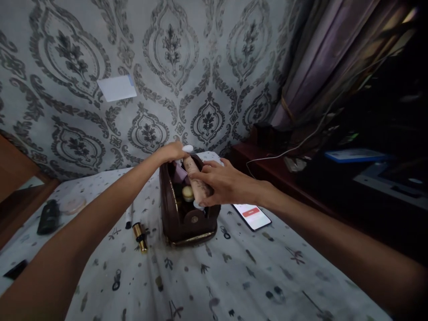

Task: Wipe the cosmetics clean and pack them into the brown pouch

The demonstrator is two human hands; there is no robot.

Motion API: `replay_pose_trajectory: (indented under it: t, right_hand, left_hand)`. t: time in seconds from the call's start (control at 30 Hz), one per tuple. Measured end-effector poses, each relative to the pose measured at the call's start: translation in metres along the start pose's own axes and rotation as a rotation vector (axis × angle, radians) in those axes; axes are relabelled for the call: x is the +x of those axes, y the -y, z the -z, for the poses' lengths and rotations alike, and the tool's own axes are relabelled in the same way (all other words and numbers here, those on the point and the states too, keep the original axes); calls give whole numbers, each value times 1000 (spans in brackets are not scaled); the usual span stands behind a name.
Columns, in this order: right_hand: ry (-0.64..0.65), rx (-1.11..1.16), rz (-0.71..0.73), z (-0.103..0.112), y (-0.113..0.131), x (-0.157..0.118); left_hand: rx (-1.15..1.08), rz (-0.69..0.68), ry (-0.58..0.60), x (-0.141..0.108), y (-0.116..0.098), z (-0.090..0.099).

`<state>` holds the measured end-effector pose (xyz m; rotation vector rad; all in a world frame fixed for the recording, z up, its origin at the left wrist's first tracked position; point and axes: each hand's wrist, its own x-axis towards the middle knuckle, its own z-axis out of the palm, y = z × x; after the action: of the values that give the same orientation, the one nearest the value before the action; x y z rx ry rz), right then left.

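A brown makeup bag [187, 225] stands unzipped on the patterned sheet, its gold zipper edges spread apart. My right hand [222, 180] is closed around a beige tube [196, 176] with dark print, which lies slanted across the bag's opening. At the bag's far left rim, my left hand [172, 151] grips the edge, its fingers partly hidden. A white oval piece [187, 148] shows beside its fingertips; I cannot tell what it belongs to. Inside the bag are a small round jar with a pale yellow lid [187, 193] and a pinkish-purple item [180, 173].
Left of the bag lie a gold-and-black lipstick tube [139, 237], a slim white stick [129, 217], a dark bottle [48, 217] and a round pale compact [73, 204]. A lit phone [252, 216] rests at right. A white cable [284, 154] runs over the dark red furniture.
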<state>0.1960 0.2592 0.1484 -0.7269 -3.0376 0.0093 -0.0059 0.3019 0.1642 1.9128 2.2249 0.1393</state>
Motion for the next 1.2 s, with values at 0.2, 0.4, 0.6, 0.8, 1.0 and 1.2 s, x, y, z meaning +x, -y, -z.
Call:
replay_pose_trajectory:
  t: [0.2, 0.4, 0.6, 0.8, 1.0, 1.2]
  right_hand:
    - [-17, 49, 8, -3, -1, 0]
    - [-50, 61, -5, -5, 2, -5]
    - [-62, 13, -9, -8, 10, -10]
    - [-54, 6, -12, -6, 15, -15]
    - [-68, 35, 21, -10, 7, -16]
    - [-64, 58, 30, -8, 4, -16]
  left_hand:
    - [-26, 5, -46, -3, -2, -2]
    - [-56, 20, -45, -5, -1, -1]
    - [-107, -23, -38, -10, 0, 4]
    - [-124, -40, -9, -10, 3, 2]
    - [-138, -64, 5, -11, 7, 2]
    - [-124, -86, 34, -17, 5, 6]
